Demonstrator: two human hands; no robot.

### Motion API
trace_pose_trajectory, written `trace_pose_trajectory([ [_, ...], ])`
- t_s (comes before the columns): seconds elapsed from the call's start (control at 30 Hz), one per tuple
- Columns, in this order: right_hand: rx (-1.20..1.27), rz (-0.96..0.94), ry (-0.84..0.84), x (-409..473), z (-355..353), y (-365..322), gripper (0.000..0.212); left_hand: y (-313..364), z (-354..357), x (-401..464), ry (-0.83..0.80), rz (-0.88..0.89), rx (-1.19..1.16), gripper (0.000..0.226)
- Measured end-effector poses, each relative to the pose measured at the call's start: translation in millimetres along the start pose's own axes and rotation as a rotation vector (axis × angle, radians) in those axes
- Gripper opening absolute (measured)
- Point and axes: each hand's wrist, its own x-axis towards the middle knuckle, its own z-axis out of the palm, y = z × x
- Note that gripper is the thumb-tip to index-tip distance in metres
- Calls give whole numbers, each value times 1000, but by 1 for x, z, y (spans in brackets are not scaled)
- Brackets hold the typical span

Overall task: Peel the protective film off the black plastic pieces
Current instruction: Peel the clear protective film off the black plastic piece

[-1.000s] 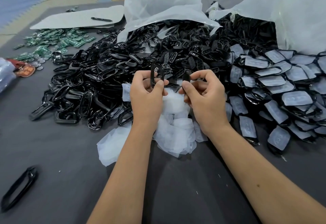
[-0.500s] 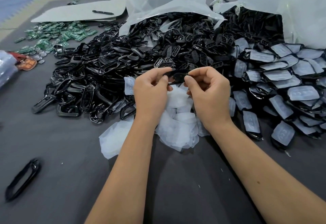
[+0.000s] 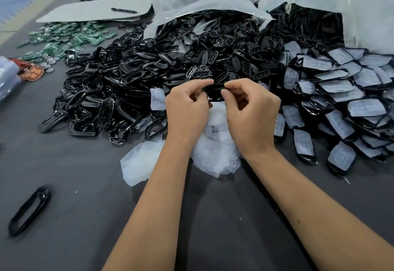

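A lone black frame (image 3: 29,211) lies near the worktop's (image 3: 85,185) left edge, green circuit boards (image 3: 70,36) toward its far left corner. Mid-worktop, the left hand (image 3: 187,108) and right hand (image 3: 251,110) pinch one black plastic piece (image 3: 215,94) between curled fingers above peeled film scraps (image 3: 213,151). The piece looks light, stiff and glossy, so probably slippery; its film is best lifted at an edge. Film-covered pieces (image 3: 341,104) crowd the right.

Bare forearms, no sleeves; left hand (image 3: 187,110), right hand (image 3: 253,117) ungloved.
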Motion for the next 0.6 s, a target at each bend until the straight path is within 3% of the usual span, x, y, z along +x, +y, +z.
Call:
trace_pose_trajectory([
  [0.23,38,102,-12,3,-2,4,4,0,-2,0,-56,8,-76,19],
  [0.33,101,221,-22,5,-2,10,14,-1,-3,0,-76,-15,-152,19],
  [0.43,306,385,-122,9,-3,14,22,-4,-6,2,-105,-36,-268,19],
  [0.6,613,447,-241,12,-8,17,7,-3,-9,2,-167,-48,-380,20],
])
